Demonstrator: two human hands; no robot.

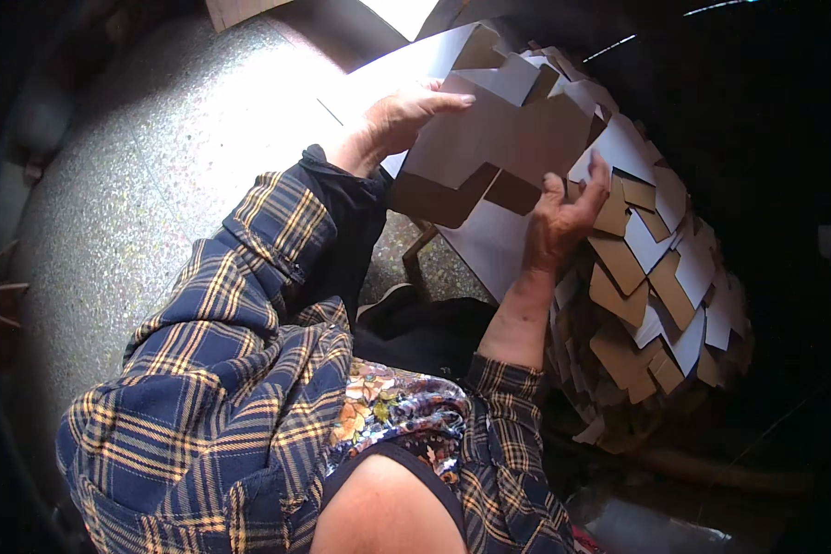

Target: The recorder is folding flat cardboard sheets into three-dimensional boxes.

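Strong light pours in from the top centre of the frame, blowing out a white patch at the upper edge and washing the speckled floor (pixel 157 175) pale across the upper left. The white faces of the cardboard sheet (pixel 508 138) glare, while its brown undersides sit in shade. The whole right side drops into near-black, detail lost, and the cardboard pile (pixel 665 277) fades into it. The left hand (pixel 402 115) casts a soft shadow. Fisheye bending curves the frame's rim, corners vignetted dark. The bottom centre is soft, slightly blurred; the middle is sharp.
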